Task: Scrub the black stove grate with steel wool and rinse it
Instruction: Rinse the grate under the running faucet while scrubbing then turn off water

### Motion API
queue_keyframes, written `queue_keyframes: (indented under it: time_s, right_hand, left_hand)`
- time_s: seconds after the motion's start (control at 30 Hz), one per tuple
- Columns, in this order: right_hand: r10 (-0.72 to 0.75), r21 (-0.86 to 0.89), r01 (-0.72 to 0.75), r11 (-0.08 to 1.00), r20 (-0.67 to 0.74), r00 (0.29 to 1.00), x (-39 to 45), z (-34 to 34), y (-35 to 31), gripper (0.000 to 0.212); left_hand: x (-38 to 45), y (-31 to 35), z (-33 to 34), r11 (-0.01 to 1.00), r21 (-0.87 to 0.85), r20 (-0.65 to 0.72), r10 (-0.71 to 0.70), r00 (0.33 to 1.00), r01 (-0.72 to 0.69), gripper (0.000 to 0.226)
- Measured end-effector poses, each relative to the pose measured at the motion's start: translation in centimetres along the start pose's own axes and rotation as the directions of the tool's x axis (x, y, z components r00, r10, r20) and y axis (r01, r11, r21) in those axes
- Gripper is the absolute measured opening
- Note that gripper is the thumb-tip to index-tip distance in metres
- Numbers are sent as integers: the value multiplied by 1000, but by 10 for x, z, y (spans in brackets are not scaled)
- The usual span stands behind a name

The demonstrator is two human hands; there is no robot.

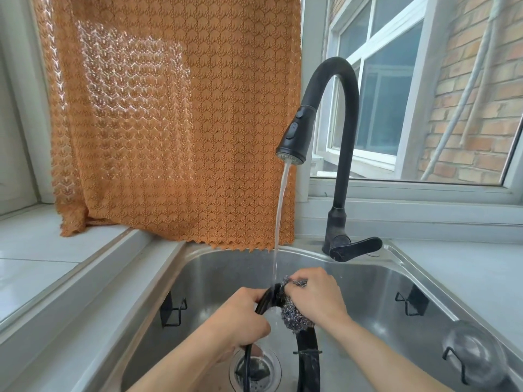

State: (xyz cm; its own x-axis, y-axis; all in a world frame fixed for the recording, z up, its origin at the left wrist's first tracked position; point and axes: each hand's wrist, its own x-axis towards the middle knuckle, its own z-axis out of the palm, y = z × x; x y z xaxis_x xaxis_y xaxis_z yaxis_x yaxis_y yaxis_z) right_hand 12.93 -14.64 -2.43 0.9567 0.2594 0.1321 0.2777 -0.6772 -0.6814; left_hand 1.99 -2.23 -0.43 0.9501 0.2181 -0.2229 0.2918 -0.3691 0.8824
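Two bare forearms reach up from the bottom of the frame into a steel sink (376,281), where the left hand (240,318) grips the top curve of a black stove grate (307,352) held upright over the drain (256,369). At center, the right hand (317,295) clutches a wad of steel wool (294,311) against the grate's rim. Water (281,210) streams from a black faucet (336,154) onto them, beside an orange curtain (175,114) at upper left.

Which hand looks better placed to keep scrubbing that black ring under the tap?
The right hand, I'd say: it already grips the steel wool against the grate, beside the water stream. The left hand grips the grate, steadying it.
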Motion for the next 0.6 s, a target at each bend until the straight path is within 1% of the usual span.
queue_keyframes:
  time_s: [0.1,0.13,0.2,0.23,0.3,0.37,0.4,0.47,0.53,0.6]
  right_hand:
    - [21,114,-25,993,38,999,4,-8,0,19]
    - [31,145,-38,989,48,998,4,-12,-1,27]
    - [34,175,-39,984,31,999,6,-21,0,39]
    - [22,163,-23,986,4,1000,8,-25,1,40]
    - [-1,86,6,996,-51,999,10,-31,6,31]
    - [-17,-80,14,997,-38,999,11,-34,12,23]
    - [-25,-174,26,984,11,1000,11,-33,17,23]
    - [-42,-310,87,947,151,988,10,-28,23,32]
    - [-71,-338,161,927,263,962,9,-25,25,43]
    - [-103,-371,223,901,316,943,10,-22,26,43]
  left_hand:
    - [1,-3,-2,1000,8,-14,-24,1000,24,57]
    - [3,-3,-3,999,13,-18,-33,999,34,57]
    - [5,-4,-4,998,29,-27,-49,998,49,55]
    - [6,-4,-5,998,34,-30,-57,998,58,54]
    - [9,-6,-7,996,50,-46,-70,996,73,53]
    - [14,-9,-10,994,66,-69,-79,994,84,48]
    - [15,-10,-11,993,84,-69,-77,995,83,45]
    - [17,-12,-14,989,128,-54,-64,996,71,40]
    - [17,-13,-17,986,152,-57,-64,996,72,33]
    - [16,-13,-19,984,160,-62,-70,996,80,30]
